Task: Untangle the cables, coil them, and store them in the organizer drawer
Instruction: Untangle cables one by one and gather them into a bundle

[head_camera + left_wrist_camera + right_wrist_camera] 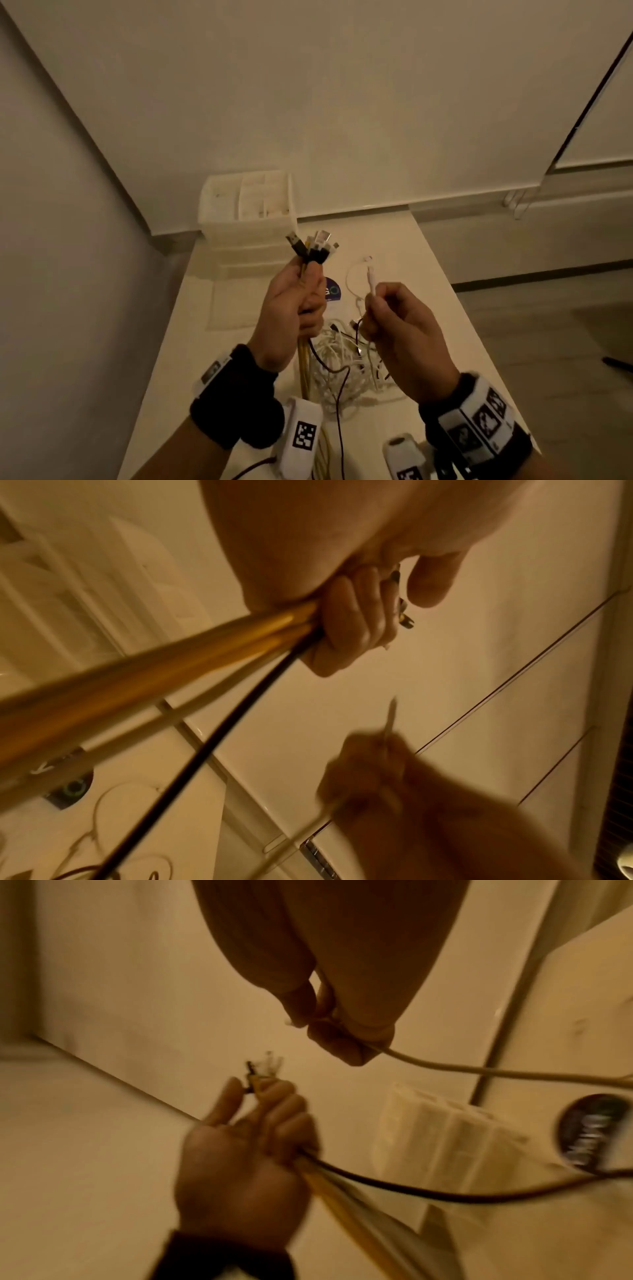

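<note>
My left hand (297, 301) is raised above the table and grips a bundle of cable ends (313, 246), yellow, black and white, with their plugs sticking up out of the fist. The yellow cables (143, 680) and a black cable (219, 723) run down from that fist. To its right, my right hand (394, 318) pinches a thin white cable (371, 282) just below its plug; the same white cable (479, 1072) trails away from my fingers. A tangle of white cables (346, 363) lies on the table beneath both hands. The white organizer (248, 205) stands at the table's far left.
A round dark sticker (332, 291) lies on the white table (445, 325) behind my hands. The organizer's stacked drawers (250, 253) face me. Walls close in on the left and behind; open floor lies to the right of the table.
</note>
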### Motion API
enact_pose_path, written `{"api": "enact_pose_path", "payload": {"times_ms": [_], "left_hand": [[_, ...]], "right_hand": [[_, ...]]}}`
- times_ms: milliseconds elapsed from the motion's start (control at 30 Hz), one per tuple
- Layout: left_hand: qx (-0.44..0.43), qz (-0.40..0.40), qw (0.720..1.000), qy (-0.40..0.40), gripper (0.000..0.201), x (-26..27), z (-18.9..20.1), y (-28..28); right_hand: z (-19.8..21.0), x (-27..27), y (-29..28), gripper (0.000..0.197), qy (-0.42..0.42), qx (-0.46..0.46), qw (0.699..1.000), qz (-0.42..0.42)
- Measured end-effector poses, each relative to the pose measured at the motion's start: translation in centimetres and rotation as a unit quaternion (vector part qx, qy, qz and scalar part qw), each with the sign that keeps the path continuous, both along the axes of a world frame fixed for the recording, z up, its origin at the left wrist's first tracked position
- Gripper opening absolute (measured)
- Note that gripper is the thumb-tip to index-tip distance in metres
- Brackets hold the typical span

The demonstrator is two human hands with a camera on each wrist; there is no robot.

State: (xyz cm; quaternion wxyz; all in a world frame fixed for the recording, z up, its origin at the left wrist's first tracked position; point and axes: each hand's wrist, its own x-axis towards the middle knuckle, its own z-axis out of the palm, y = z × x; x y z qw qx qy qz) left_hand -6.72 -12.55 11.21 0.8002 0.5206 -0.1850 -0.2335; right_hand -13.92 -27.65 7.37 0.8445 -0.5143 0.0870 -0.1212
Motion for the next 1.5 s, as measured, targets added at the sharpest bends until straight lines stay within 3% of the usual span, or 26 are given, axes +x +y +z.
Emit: {"api": "enact_pose_path", "payload": {"times_ms": [67,133,333,533,667,800,933,1067,1167,1267,1400,1500], "left_hand": [[0.008,0.006,1.0,0.003,0.035,0.0,0.2,-0.4],[0.021,0.03,0.999,-0.001,0.036,0.1,0.4,-0.5],[0.111,0.135,0.981,-0.086,0.013,-0.5,0.8,-0.8],[0.158,0.167,0.967,-0.113,0.032,-0.6,0.0,-0.3],[0.113,0.215,0.963,-0.119,0.04,1.2,0.7,1.0],[0.004,0.248,0.963,-0.104,0.04,2.9,2.7,3.0],[-0.041,0.274,0.956,-0.092,0.038,4.3,4.6,5.5],[-0.029,0.252,0.96,-0.119,0.036,4.1,4.7,6.9],[0.096,0.211,0.952,-0.201,0.03,2.8,4.3,6.4],[0.285,0.176,0.903,-0.27,0.011,1.5,2.6,4.5],[0.369,0.094,0.881,-0.282,0.007,0.6,-0.2,1.0],[0.359,0.116,0.88,-0.288,0.018,0.5,-1.0,-0.1]], "right_hand": [[2.1,1.5,1.1,0.013,-0.042,0.006,0.999,0.018],[3.3,2.6,2.2,0.015,-0.063,-0.074,0.995,-0.005],[4.6,3.0,4.2,0.029,-0.049,-0.19,0.978,-0.065],[4.3,2.5,4.3,0.029,-0.013,-0.277,0.96,-0.033],[1.3,1.5,3.7,0.005,-0.032,-0.358,0.931,0.062],[-4.0,0.9,1.8,0.025,-0.004,-0.403,0.904,0.146],[-8.7,0.5,-0.1,0.038,0.053,-0.429,0.892,0.13],[-9.8,1.5,-0.6,0.034,0.077,-0.407,0.903,0.111],[-8.1,2.8,-0.5,0.036,0.077,-0.38,0.919,0.078],[-5.1,4.0,-0.4,0.035,0.05,-0.372,0.924,0.075],[-0.9,5.0,0.2,0.025,-0.003,-0.329,0.941,0.074],[1.2,4.7,-0.1,0.02,-0.018,-0.257,0.962,0.094]]}}
